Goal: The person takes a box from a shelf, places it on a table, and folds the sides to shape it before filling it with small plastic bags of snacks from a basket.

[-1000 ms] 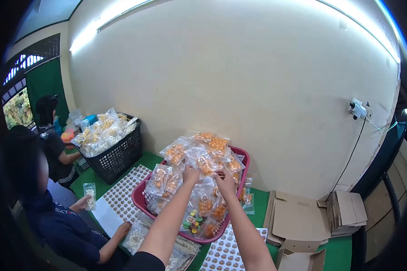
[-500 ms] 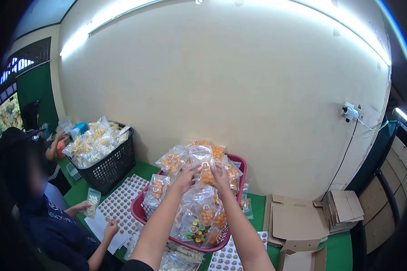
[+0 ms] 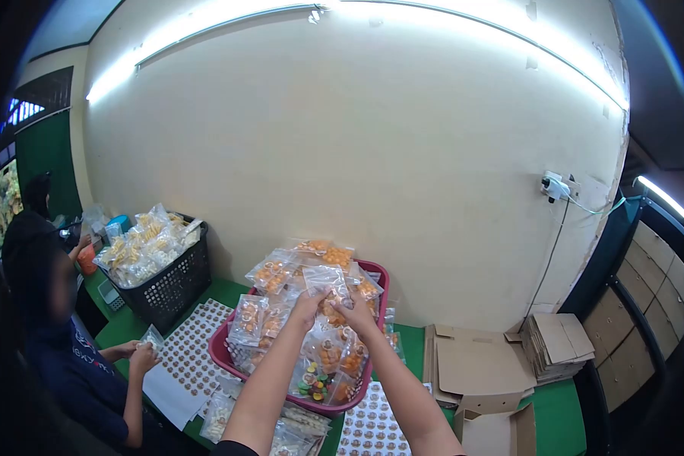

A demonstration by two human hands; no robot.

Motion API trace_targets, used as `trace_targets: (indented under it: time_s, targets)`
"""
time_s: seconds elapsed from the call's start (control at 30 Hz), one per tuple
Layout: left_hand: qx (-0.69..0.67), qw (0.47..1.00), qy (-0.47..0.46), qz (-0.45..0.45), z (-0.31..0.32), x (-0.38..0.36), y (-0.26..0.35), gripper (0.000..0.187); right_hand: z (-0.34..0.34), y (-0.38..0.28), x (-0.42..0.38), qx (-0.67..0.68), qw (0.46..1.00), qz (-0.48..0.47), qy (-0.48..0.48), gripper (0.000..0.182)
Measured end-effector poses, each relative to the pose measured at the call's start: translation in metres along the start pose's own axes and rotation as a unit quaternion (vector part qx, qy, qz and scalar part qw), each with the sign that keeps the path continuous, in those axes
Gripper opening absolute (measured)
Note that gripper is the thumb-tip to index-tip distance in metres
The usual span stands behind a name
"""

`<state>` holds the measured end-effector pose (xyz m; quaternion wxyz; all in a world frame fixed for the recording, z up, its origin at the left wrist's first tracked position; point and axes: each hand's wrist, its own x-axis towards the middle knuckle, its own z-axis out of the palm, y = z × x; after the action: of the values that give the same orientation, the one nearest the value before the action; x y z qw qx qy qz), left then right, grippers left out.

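A clear plastic bag of orange snacks is held over the heaped basket. My left hand grips its left side, and my right hand closes on its right side. Both thumbs press near the middle of the bag, and the fingers behind it are partly hidden. Under and around my hands, the maroon basket is piled with similar bags of orange snacks. Near its front lies a bag of multicoloured pieces.
Sticker sheets lie left of the basket, others in front. A black basket of snack bags stands back left. Flattened cardboard boxes lie right. At left, a co-worker holds a small bag.
My hands have come closer together on the bag, thumbs now over its middle. The co-worker has brought both hands together at the small bag. The whole view has shifted slightly.
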<state>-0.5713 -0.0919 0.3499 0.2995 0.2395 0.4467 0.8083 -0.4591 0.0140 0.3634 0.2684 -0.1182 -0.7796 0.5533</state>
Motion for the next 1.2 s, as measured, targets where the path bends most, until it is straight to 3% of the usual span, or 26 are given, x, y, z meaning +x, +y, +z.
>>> trace_targets:
  time_s: [0.13, 0.27, 0.37, 0.47, 0.57, 0.63, 0.7, 0.8, 0.93, 1.07, 1.2]
  targets:
    - [0.023, 1.000, 0.004, -0.005, 0.044, -0.013, 0.005, 0.036, -0.030, -0.037, -0.034, 0.022, 0.998, 0.044, 0.027, 0.046]
    - [0.069, 0.997, 0.005, 0.018, 0.072, -0.011, -0.006, 0.033, -0.054, 0.010, -0.028, 0.038, 0.999, 0.012, 0.022, 0.041]
    - [0.061, 0.997, -0.030, -0.037, 0.102, -0.015, -0.021, 0.029, -0.083, 0.025, -0.040, 0.057, 0.998, 0.015, 0.029, 0.036]
    - [0.054, 0.998, -0.034, -0.017, 0.146, -0.032, -0.045, 0.026, -0.121, 0.012, -0.082, 0.127, 0.990, 0.031, 0.045, 0.033]
    - [0.083, 0.995, -0.056, -0.017, 0.183, -0.045, -0.100, 0.023, -0.174, 0.022, -0.136, 0.190, 0.977, 0.079, 0.058, 0.033]
    - [0.067, 0.987, -0.088, -0.114, 0.213, -0.063, -0.140, 0.026, -0.214, 0.064, -0.175, 0.197, 0.972, 0.108, 0.065, 0.034]
    - [0.112, 0.980, -0.089, -0.136, 0.253, -0.086, -0.177, 0.027, -0.256, 0.088, -0.219, 0.162, 0.975, 0.128, 0.082, 0.033]
    - [-0.021, 0.979, -0.017, -0.200, 0.306, -0.119, -0.246, 0.023, -0.318, 0.109, -0.291, 0.168, 0.965, 0.177, 0.098, 0.033]
    - [0.033, 0.969, -0.009, -0.244, 0.357, -0.162, -0.334, 0.021, -0.394, 0.162, -0.365, 0.145, 0.956, 0.244, 0.080, 0.032]
    - [0.084, 0.959, -0.025, -0.270, 0.385, -0.207, -0.415, 0.017, -0.431, 0.196, -0.406, 0.220, 0.923, 0.275, 0.155, 0.028]
    - [0.034, 0.951, 0.007, -0.308, 0.415, -0.241, -0.452, 0.015, -0.438, 0.234, -0.426, 0.178, 0.919, 0.279, 0.215, 0.019]
